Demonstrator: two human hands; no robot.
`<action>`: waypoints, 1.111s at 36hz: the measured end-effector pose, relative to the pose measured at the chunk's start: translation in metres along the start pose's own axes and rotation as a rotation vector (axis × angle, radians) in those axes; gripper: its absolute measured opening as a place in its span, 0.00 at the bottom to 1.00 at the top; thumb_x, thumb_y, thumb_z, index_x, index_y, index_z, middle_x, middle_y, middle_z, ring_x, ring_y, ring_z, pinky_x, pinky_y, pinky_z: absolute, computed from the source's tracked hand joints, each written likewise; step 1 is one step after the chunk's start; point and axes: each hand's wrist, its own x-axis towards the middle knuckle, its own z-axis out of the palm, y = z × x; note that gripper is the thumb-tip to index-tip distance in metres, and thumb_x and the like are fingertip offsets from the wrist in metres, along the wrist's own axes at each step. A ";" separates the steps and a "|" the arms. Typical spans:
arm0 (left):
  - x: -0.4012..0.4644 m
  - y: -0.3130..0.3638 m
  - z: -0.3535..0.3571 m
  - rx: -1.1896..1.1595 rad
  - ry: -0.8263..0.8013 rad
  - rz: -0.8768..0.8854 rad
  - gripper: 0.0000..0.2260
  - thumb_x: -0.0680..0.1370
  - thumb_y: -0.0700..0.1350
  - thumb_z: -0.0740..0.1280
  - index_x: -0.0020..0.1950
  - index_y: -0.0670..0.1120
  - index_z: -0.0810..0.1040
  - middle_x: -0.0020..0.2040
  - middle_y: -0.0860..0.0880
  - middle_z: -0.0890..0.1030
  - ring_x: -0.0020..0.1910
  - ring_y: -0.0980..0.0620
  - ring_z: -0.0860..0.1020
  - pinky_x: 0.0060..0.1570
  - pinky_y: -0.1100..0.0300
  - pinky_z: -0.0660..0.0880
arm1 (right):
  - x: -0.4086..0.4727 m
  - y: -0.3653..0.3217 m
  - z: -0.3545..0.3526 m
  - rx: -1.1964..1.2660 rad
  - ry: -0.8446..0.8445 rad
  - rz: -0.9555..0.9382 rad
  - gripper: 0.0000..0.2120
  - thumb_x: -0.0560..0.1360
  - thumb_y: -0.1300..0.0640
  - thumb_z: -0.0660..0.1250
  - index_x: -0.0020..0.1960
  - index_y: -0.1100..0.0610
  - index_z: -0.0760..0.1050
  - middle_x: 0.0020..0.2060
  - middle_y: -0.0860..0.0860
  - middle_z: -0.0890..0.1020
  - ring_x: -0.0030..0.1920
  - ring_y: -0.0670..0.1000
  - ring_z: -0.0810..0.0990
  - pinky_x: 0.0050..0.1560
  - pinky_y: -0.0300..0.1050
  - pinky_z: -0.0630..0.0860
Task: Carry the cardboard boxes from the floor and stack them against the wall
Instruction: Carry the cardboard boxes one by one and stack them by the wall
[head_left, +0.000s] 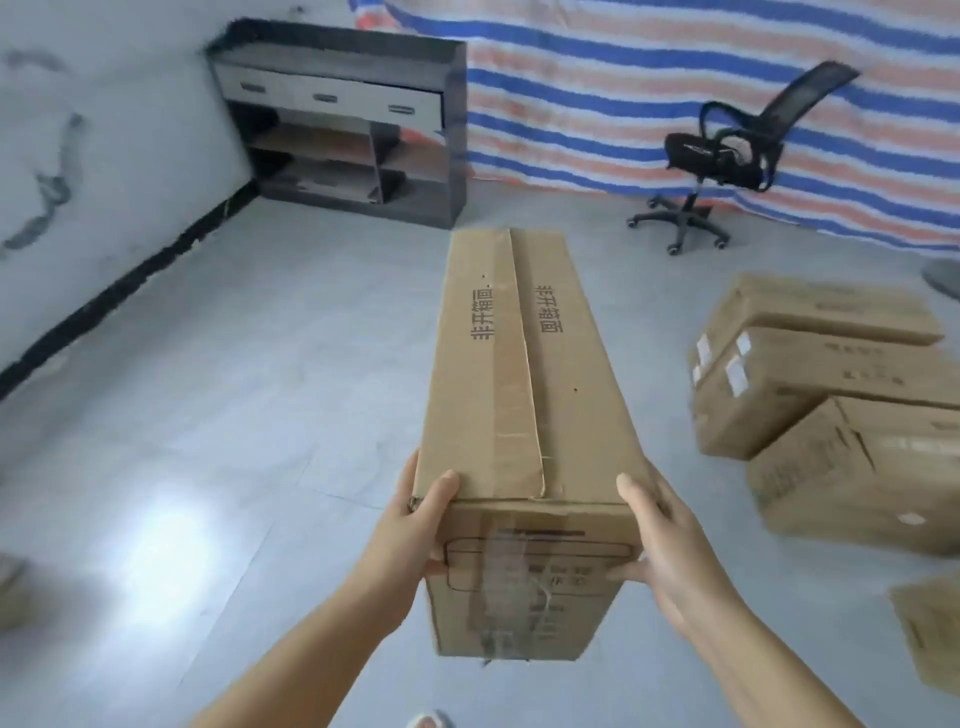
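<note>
Two hands (415, 525) (670, 540) grip box (519, 374) printed "非开箱面".

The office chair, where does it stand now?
In the head view the office chair stands far right, against the striped tarp, right of the dark shelf unit and beyond the floor boxes.

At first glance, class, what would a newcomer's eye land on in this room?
First the long cardboard box at centre, gripped at its near end by the left hand and right hand. Then the stacked boxes on the floor at right, and the black office chair against the striped tarp.
</note>
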 end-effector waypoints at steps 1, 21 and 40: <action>0.003 0.002 -0.019 -0.030 0.032 -0.001 0.19 0.79 0.53 0.63 0.68 0.66 0.65 0.53 0.55 0.81 0.49 0.56 0.81 0.51 0.45 0.80 | 0.008 -0.006 0.022 -0.031 -0.051 -0.009 0.12 0.79 0.48 0.59 0.58 0.32 0.72 0.55 0.39 0.80 0.57 0.50 0.78 0.46 0.55 0.78; 0.099 0.050 -0.244 -0.482 0.811 0.021 0.16 0.80 0.51 0.61 0.66 0.65 0.67 0.52 0.54 0.80 0.47 0.54 0.81 0.42 0.51 0.79 | 0.181 -0.103 0.377 -0.376 -0.851 -0.065 0.12 0.81 0.49 0.58 0.60 0.38 0.74 0.51 0.46 0.84 0.50 0.53 0.82 0.42 0.57 0.78; 0.163 0.075 -0.470 -0.686 1.072 0.012 0.18 0.80 0.52 0.61 0.68 0.66 0.65 0.52 0.60 0.81 0.50 0.54 0.80 0.49 0.44 0.78 | 0.209 -0.137 0.682 -0.574 -1.104 -0.055 0.13 0.81 0.50 0.57 0.64 0.43 0.72 0.49 0.44 0.83 0.48 0.47 0.82 0.34 0.49 0.78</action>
